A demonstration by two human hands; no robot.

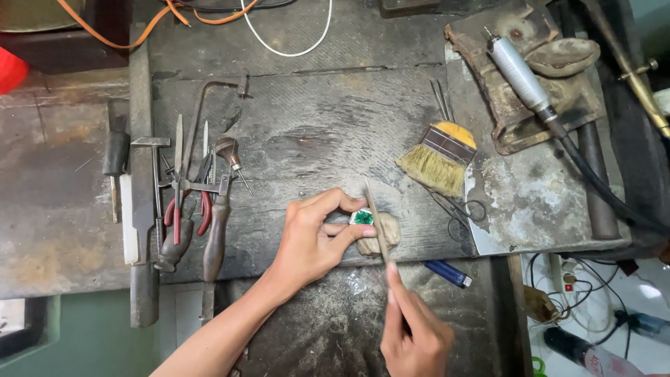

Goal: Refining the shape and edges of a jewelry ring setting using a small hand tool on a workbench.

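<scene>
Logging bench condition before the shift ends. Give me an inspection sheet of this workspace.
Surface: dark, worn workbench, scratched and stained.
Job's things: small green stone piece pinched against a wooden peg; thin file.
Clutter: pliers, saw frame and hand tools at left; brush; blue lighter; rotary handpiece.
Grippers: left hand holds the piece; right hand holds the file.
Cables: orange cable, white cable, black hose.
Surroundings: power strip on floor at right.
</scene>
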